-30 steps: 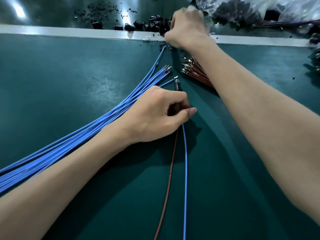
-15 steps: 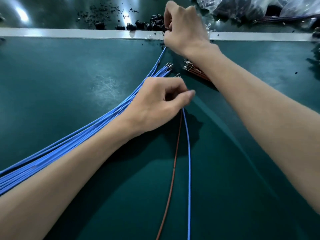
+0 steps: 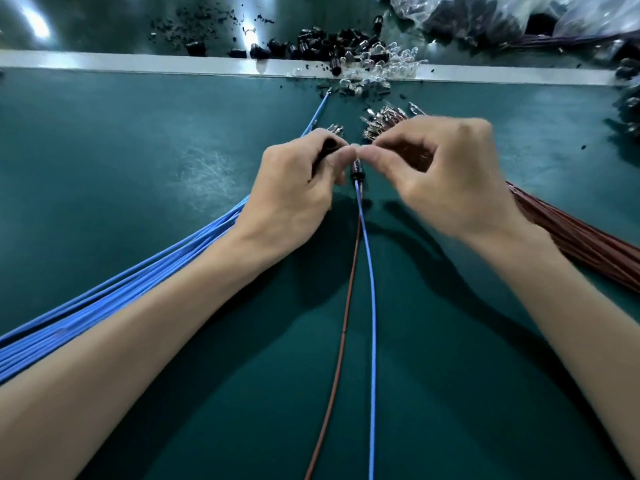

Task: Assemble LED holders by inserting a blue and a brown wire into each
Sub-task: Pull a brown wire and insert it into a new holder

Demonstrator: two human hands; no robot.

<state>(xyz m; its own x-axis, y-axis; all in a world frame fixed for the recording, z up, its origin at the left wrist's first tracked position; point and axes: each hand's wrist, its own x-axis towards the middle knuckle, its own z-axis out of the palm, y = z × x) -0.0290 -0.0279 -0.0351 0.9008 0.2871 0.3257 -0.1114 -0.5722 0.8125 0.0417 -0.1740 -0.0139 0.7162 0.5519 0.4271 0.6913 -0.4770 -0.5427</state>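
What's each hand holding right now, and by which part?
Left hand pinches the wired black LED holder by its top end. Right hand pinches at the same top end; any separate piece there is hidden.

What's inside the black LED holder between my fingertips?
A blue wire and a brown wire run into the near end of the black LED holder. Their tips are hidden inside it, and the left hand and right hand cover its far end.

Both arms reach forward. The curled left hand [image 3: 294,194] pinches a black LED holder [image 3: 356,169]. The curled right hand [image 3: 446,183] is blurry, its fingertips touching the left thumb.
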